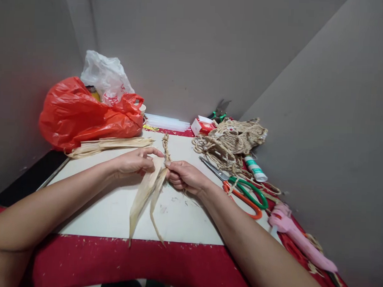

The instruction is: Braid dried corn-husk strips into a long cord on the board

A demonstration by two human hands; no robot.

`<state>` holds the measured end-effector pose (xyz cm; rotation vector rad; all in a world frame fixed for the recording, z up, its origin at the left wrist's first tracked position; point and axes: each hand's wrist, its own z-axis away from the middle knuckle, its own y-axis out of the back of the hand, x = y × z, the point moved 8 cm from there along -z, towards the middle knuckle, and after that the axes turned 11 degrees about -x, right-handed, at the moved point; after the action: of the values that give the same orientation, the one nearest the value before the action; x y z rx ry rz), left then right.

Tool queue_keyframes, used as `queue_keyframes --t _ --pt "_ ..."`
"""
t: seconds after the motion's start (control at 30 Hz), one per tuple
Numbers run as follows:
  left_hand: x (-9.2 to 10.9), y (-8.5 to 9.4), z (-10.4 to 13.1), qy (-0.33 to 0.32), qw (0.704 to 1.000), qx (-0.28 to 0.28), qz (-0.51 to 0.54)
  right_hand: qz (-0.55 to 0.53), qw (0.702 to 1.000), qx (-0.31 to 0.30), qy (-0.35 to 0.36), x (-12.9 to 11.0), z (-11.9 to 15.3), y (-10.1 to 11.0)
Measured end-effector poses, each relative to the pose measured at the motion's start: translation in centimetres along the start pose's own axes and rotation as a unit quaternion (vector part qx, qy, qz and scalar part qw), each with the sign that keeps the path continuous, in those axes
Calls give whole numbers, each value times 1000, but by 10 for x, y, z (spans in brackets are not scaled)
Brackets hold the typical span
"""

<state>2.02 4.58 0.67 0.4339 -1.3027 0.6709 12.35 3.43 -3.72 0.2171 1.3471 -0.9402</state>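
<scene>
A short braid of dried corn husk (166,147) points away from me over the white board (194,222). My right hand (185,176) pinches the lower end of this braid between thumb and fingers. Loose husk strands hang from that spot towards me: a wide pale corn husk strip (143,192) and a narrow twisted one (156,203). My left hand (135,161) is at the upper part of the wide strip, thumb and curled fingers against it, while its index finger reaches to the braid. Part of its grip is hidden behind the strip.
Flat husks (110,144) lie at the back left beside a red plastic bag (84,117). On the right are coiled braided cord (236,139), scissors (240,188) with green and orange handles, a white-and-green roll (255,168) and a pink glue gun (298,239). Grey walls (189,46) enclose the table.
</scene>
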Motion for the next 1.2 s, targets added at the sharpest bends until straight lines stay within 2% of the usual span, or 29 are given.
queue_keyframes --t 0.1,0.57,0.7,0.83,1.07,1.2 --pt "-1 0 0 -16 1000 -1 3 5 1000 -4 4 0 -1 1" --pt "-8 6 -3 -10 999 21 39 4 1000 -7 14 0 -1 3" --pt "-8 5 -4 -14 995 34 88 3 1000 -3 16 0 -1 4" --pt "-8 1 -5 -13 992 23 125 8 1000 1 13 0 0 4" --pt "-6 -1 -4 -42 996 12 77 21 1000 11 16 -3 2 2" --pt "-9 3 -4 -33 997 42 47 24 999 21 15 -3 2 2"
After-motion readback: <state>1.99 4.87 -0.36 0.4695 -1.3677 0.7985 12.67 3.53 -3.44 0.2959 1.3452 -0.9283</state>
